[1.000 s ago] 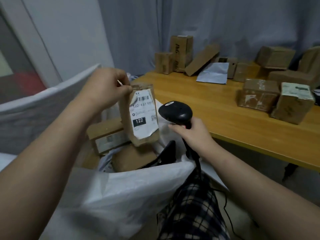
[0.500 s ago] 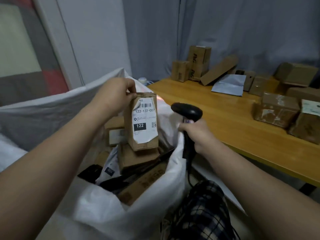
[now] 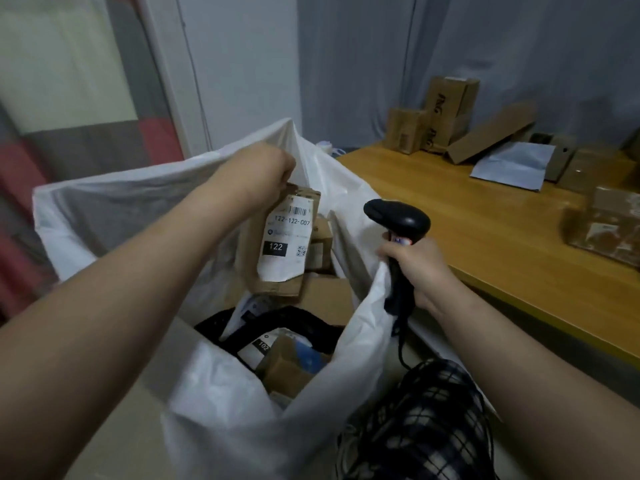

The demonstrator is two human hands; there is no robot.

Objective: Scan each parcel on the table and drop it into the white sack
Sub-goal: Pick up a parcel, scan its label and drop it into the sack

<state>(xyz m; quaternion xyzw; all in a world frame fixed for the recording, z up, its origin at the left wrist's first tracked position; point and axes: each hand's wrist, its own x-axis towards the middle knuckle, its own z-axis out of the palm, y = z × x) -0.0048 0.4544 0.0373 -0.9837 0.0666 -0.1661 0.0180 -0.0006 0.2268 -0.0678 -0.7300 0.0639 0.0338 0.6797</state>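
My left hand (image 3: 258, 174) grips the top of a small brown parcel (image 3: 280, 244) with a white label reading 122-122-007. The parcel hangs upright inside the mouth of the white sack (image 3: 221, 403), just above several parcels lying in it. My right hand (image 3: 417, 268) holds a black barcode scanner (image 3: 398, 223) by its handle at the sack's right rim, and its fingers also pinch that rim. The scanner head points left toward the parcel.
A wooden table (image 3: 485, 230) stands to the right with several cardboard boxes (image 3: 446, 116) and a white mailer (image 3: 512, 166) along its far side. A taped box (image 3: 609, 226) lies near the right edge. The scanner cable hangs over my plaid-clad knee (image 3: 426, 424).
My left hand has carried the labelled parcel lower, down into the sack's mouth. My right hand with the scanner has come to the sack's rim and holds it.
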